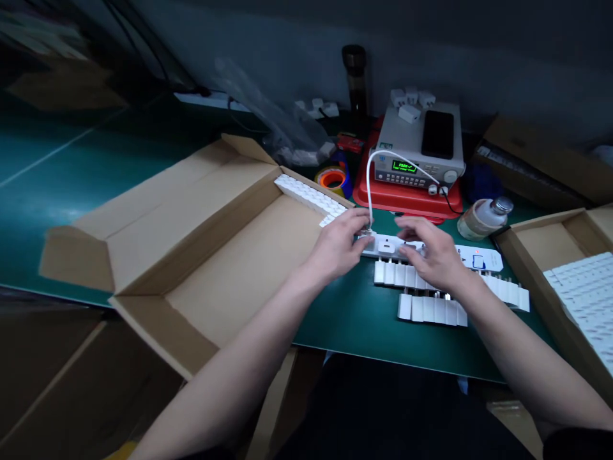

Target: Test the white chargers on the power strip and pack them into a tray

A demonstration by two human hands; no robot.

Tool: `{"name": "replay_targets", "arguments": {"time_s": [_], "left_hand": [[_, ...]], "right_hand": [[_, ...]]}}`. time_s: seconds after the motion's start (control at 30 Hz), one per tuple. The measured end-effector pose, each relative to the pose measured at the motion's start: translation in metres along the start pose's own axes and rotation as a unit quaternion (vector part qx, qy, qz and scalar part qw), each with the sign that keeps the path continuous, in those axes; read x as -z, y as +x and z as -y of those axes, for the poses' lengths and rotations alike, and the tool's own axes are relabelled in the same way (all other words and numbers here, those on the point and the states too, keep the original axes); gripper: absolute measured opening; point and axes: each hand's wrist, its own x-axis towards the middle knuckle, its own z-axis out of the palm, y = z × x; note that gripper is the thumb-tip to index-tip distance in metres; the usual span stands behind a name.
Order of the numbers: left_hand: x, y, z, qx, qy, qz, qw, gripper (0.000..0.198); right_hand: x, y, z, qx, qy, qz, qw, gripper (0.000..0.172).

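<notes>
A smooth white plastic strip [390, 245] lies lengthwise left to right, just in front of the boxy grey tester [395, 144]; the left hand [338, 246] pinches a thin white cable [369, 179] at the strip's left end; the right hand [426, 252] curves over the strip's right half, whether gripping I cannot tell.

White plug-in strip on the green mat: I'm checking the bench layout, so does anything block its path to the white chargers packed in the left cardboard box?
The person's left hand lies over the left end of the white plug-in strip, between it and the white chargers. No other object visibly blocks that path.
</notes>
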Motion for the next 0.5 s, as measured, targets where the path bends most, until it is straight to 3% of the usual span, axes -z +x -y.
{"name": "replay_targets", "arguments": {"time_s": [0.1, 0.2, 0.33, 0.5], "left_hand": [[-0.011, 0.000, 0.005, -0.011, 0.049, 0.005, 0.999, 0.014], [-0.013, 0.000, 0.008, 0.008, 0.017, -0.016, 1.000, 0.011], [-0.023, 0.004, -0.001, 0.009, -0.080, -0.005, 0.997, 0.007], [-0.036, 0.006, -0.008, -0.040, -0.091, 0.030, 0.995, 0.009]], "right_hand": [[0.041, -0.053, 0.000, -0.032, -0.126, 0.054, 0.990, 0.019], [0.056, -0.109, 0.000, -0.068, -0.273, 0.128, 0.951, 0.032], [0.029, -0.152, 0.003, -0.102, -0.331, 0.102, 0.933, 0.050], [-0.003, -0.175, 0.006, -0.140, -0.277, 0.006, 0.951, 0.035]]}}
